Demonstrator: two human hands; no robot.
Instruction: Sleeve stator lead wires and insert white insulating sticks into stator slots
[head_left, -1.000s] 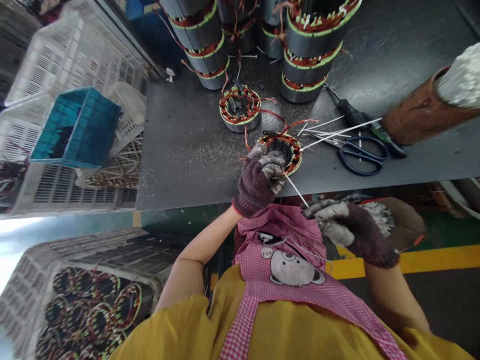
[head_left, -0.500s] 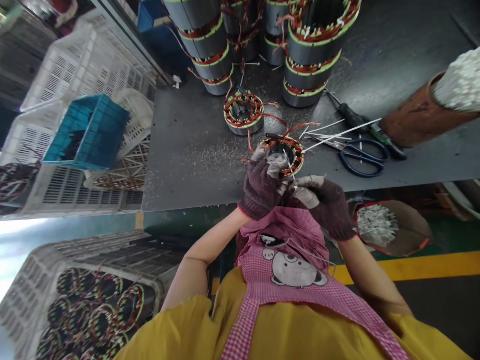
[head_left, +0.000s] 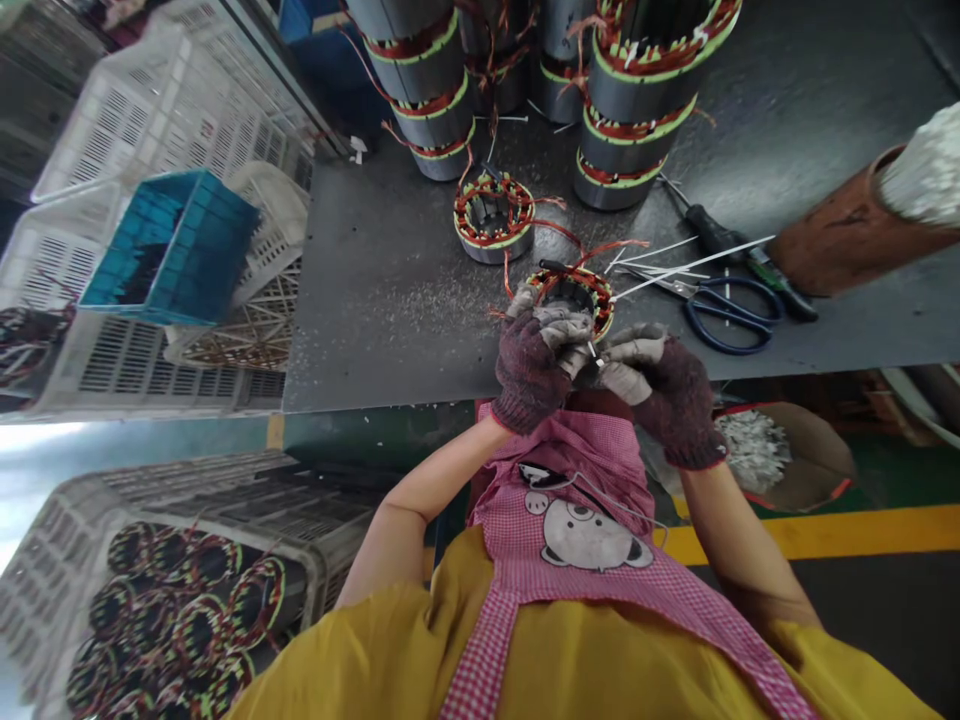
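A motor stator (head_left: 606,305) with copper windings and a yellow-green insulated edge sits near the bench's front edge. My left hand (head_left: 536,360), in a dark glove with greyish fingers, wraps over its near left rim, fingers reaching into the bore. Just right of it, my right hand (head_left: 660,385), gloved alike, has thumb and forefinger pinched at a short white cable tie (head_left: 598,358) by the stator's near rim. Fingers partly hide the tie. Another long white cable tie (head_left: 694,268) extends rightward from the stator's right side. A second stator (head_left: 493,225) stands just behind.
Stacked stators (head_left: 622,150) stand at the back. Blue-handled scissors (head_left: 735,315), a black-handled screwdriver (head_left: 705,230) and a rusty can (head_left: 832,230) of white ties lie to the right. A blue bin (head_left: 169,245) and a crate (head_left: 322,560) of stators are at left.
The view has shifted slightly. My right hand has drawn a little away from my left, and less of the white tie shows between them. My left hand stays on the stator.
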